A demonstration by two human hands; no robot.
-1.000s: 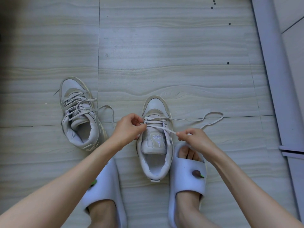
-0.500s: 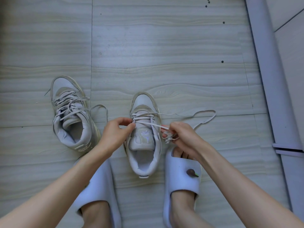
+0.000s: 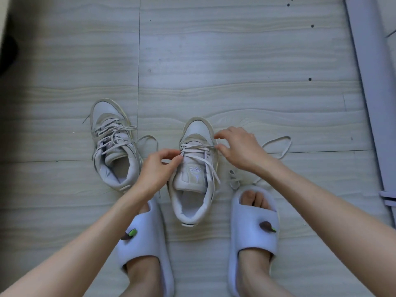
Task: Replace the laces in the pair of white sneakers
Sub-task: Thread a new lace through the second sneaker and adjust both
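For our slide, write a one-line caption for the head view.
Left hand pinches a lace on the middle sneaker; right hand hovers open beside it.

At frame centre, the left hand (image 3: 157, 168) pinches the lace of a white leather sneaker (image 3: 196, 168) on pale grey floor tiles (image 3: 235, 61), the right hand (image 3: 240, 147) hovering loosely spread beside it.

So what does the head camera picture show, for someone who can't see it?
A person's left hand pinches the lace on a white sneaker standing on the floor; the right hand hovers open beside it. A second sneaker stands at left, and the person wears slippers.
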